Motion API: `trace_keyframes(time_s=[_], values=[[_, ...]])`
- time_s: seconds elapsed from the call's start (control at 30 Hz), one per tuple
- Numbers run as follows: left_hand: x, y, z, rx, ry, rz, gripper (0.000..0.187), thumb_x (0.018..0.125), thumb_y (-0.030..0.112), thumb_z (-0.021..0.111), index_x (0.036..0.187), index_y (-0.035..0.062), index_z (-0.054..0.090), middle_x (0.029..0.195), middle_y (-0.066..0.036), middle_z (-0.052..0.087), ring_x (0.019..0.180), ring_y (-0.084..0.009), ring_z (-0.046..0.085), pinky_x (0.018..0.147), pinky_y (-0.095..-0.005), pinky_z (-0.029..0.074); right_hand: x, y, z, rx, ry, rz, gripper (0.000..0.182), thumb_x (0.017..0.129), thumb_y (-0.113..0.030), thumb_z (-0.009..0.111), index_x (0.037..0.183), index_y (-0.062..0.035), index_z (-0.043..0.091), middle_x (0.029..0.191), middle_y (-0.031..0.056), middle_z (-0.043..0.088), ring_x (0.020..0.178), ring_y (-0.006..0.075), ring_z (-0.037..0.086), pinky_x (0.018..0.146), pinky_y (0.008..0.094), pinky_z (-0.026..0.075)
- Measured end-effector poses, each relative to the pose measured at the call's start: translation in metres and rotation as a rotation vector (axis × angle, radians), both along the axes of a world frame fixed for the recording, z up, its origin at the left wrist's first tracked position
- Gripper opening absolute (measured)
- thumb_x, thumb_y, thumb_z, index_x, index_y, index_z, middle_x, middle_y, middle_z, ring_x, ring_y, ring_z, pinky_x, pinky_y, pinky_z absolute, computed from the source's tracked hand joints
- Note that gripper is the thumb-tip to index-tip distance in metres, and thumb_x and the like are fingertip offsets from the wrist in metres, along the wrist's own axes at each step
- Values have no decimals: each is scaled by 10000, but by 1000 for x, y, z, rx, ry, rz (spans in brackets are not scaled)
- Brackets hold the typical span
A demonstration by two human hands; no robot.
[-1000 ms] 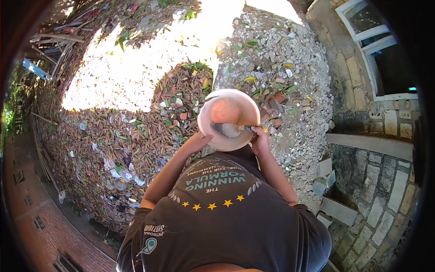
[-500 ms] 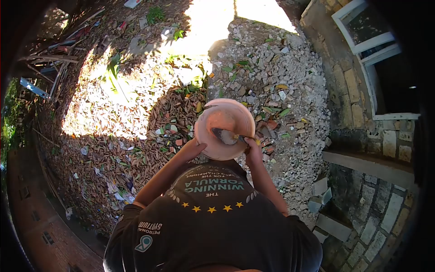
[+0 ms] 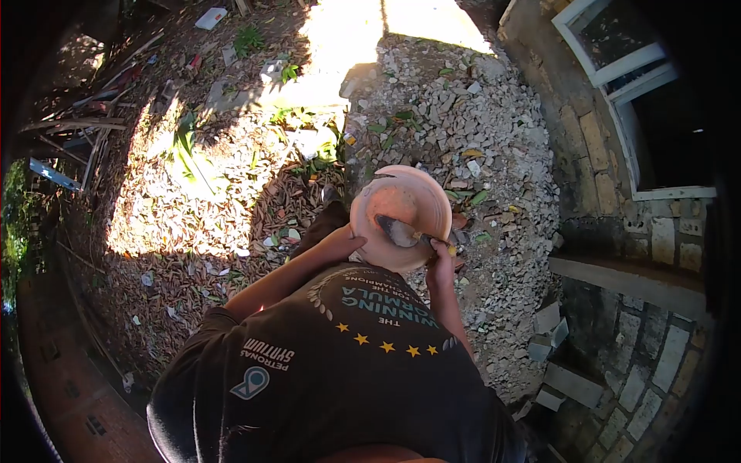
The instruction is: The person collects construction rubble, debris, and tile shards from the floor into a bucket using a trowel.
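A round, pinkish clay-coloured basin (image 3: 369, 245) with a broken notch in its far rim is held in front of my torso. Reddish-brown material (image 3: 394, 202) lies inside it. My left hand (image 3: 344, 242) grips the basin's left rim, with the thumb over the edge. At the right rim, my right hand (image 3: 441, 258) is closed around the handle of a trowel. The trowel's grey blade (image 3: 401, 232) rests in the basin, pointing up and left.
Rubble (image 3: 502, 139) covers the ground ahead and to the right, and dry leaves (image 3: 193, 270) lie on the left. A block wall with a white-framed window (image 3: 610, 73) stands at right, above a concrete ledge (image 3: 617, 276). Scrap wood (image 3: 85, 123) is piled far left.
The basin, trowel and both hands have shifted slightly right in view. My torso has turned, and a dark-clothed leg now shows left of the basin.
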State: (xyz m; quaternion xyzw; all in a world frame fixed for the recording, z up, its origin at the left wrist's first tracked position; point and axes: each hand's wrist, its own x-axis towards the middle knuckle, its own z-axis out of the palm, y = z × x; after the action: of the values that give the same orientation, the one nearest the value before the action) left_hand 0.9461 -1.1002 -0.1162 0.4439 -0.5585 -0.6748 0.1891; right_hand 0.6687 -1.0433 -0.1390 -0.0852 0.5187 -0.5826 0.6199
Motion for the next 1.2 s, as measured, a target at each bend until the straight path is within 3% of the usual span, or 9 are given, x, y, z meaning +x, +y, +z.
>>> trace_keyframes(time_s=[0.17,0.33,0.5,0.6,0.77,0.87,1.0,1.07,1.2], values=[[2,-49,-13,-12,62,-66,432,934,55,494,1359,-24,475,1265,-132,616,1170,-203,587,1025,-355,452,-3,-40,-4,21,33,-7,303,835,-117,667,1116,-82,561,1036,22,614,959,151,580,823,320,461],[8,-115,-25,287,146,3,428,926,50,491,1348,-23,486,1248,-125,626,1156,-211,595,1009,-353,464,15,-104,34,32,116,-51,315,874,-156,667,1152,-76,545,1058,14,599,978,143,565,834,303,442],[9,-199,-8,8,81,-6,430,924,108,521,1335,-15,496,1208,-138,645,1100,-195,626,963,-347,489,13,-178,22,9,141,-111,351,885,-189,674,1188,-68,544,1056,2,587,976,134,549,821,307,440],[17,-257,2,49,57,-53,444,927,133,517,1344,-14,479,1191,-125,652,1067,-195,637,936,-345,496,8,-225,22,161,195,-26,401,883,-267,679,1210,-72,555,1055,5,587,962,143,549,792,309,446],[25,-329,17,-43,-47,-72,480,919,151,520,1358,-25,443,1119,-115,664,994,-186,647,895,-340,505,8,-291,3,113,221,16,478,919,-460,601,1248,-114,563,1078,12,612,888,143,567,699,295,449],[29,-362,16,-124,47,-73,517,908,164,534,1375,-20,410,1076,-110,664,961,-174,646,865,-332,508,17,-321,15,202,221,-31,486,922,-459,600,1261,-112,556,1105,28,626,943,161,597,733,305,480],[36,-396,39,-155,-83,-112,537,906,188,539,1379,-24,399,1151,-141,648,1017,-189,635,899,-339,497,25,-362,17,84,103,-16,490,929,-453,583,1261,-94,549,1153,61,631,1043,201,616,836,382,521],[39,-413,38,-54,-90,-78,545,920,208,540,1393,-19,391,1167,-148,642,1022,-199,635,905,-346,495,27,-384,13,116,152,0,493,927,-446,588,1264,-90,546,1159,68,629,1035,203,617,826,380,522],[46,-450,14,-133,-28,25,567,930,228,552,1407,-26,379,1197,-161,631,1068,-219,622,946,-354,478,32,-444,7,111,207,60,469,912,-432,604,1226,-89,544,1130,78,623,1006,206,618,801,372,523]])
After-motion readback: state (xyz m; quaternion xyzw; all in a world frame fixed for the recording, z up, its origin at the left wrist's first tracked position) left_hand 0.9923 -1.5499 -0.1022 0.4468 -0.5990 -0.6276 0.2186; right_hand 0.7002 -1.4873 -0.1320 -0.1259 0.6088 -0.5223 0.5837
